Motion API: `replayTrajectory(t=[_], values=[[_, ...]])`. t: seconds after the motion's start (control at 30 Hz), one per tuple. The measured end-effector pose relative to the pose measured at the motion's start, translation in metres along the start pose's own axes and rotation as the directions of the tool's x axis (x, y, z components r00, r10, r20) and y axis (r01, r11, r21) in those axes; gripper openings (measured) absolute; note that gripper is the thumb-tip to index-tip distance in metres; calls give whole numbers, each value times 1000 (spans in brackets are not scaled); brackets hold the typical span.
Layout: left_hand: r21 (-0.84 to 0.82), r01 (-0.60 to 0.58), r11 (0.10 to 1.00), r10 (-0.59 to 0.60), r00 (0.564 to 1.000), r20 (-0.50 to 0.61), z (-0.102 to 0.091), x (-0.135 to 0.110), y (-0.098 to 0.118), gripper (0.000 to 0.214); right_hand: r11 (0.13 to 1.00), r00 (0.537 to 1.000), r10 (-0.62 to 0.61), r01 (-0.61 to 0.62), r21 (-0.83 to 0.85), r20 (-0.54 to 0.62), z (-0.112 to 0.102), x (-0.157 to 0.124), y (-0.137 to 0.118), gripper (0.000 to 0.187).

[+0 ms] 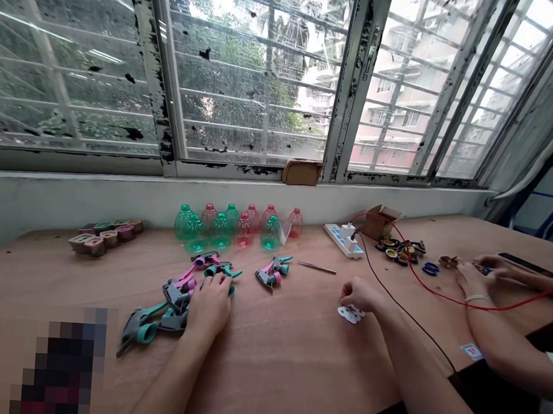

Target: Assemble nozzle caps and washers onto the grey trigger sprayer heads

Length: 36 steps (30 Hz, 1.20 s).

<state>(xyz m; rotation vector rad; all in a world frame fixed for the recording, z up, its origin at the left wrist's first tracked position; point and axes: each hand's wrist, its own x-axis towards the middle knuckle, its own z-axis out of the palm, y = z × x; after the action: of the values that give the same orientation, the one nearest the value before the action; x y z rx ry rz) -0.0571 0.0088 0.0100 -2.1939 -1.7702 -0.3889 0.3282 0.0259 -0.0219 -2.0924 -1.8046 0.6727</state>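
Trigger sprayer heads (145,324), loose in a heap at 11 o'clock under the left hand (209,309), grip unclear; right hand (360,294) well apart, over white flat parts (350,314); green and pink plastic bottles (221,230), all headless, lined up at 12 o'clock.

- Table (276,363): wooden top, carrying all items below.
- Bottles (220,230): green and red, upright, two rows along rear edge.
- Cups (105,236): grouped, rear left.
- Sprayers (154,324): pink, teal and grey, in loose groups at centre.
- Tweezers (316,267): right of sprayers.
- Power strip (343,240): white, near rear edge.
- Box (379,222): cardboard, beside strip.
- White pieces (350,314): front of tweezers.
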Motion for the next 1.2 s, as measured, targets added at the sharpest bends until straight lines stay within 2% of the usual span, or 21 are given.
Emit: replayTrajectory(t=[0.13, 0.27, 0.47, 0.6, 0.73, 0.83, 0.9, 0.97, 1.03, 1.1, 1.2], values=[[-3, 10, 1000, -10, 1000, 25, 3, -1, -2, 36, 999, 999, 30, -31, 43, 34, 0, 6, 4, 9], [-26, 32, 999, -32, 999, 4, 2, -2, -3, 35, 992, 995, 68, -76, 103, 76, 1, 10, 8, 10], [15, 37, 999, -38, 998, 41, 6, -2, -7, 37, 978, 996, 61, -73, 196, 69, 2, 6, 1, 13], [44, 23, 999, -24, 999, 26, 8, -2, -9, 37, 961, 1000, -7, 1, 277, 19, 4, 4, -20, 10], [39, 23, 999, -24, 999, 27, 4, -1, -8, 33, 912, 988, -148, 152, 381, -39, 11, 2, -64, 5], [35, 25, 999, -26, 999, 22, 4, -1, -7, 31, 849, 964, -259, 260, 460, -66, 28, -3, -104, 8], [15, 25, 1000, -25, 1000, -13, 5, 0, -7, 31, 727, 912, -375, 401, 557, -167, 47, -6, -126, 6], [-44, 16, 999, -19, 997, -69, 7, 2, -5, 30, 625, 865, -413, 497, 603, -285, 69, -8, -141, 8], [-142, 3, 990, -23, 990, -138, 8, 3, -2, 28, 590, 835, -436, 547, 594, -336, 89, -8, -149, 8], [-268, -21, 963, -36, 978, -206, 9, 2, 3, 25, 585, 819, -467, 569, 578, -334, 103, -8, -149, 9], [-447, -79, 891, -51, 961, -273, 8, -1, 12, 22, 556, 814, -494, 566, 609, -305, 111, -9, -145, 14]])
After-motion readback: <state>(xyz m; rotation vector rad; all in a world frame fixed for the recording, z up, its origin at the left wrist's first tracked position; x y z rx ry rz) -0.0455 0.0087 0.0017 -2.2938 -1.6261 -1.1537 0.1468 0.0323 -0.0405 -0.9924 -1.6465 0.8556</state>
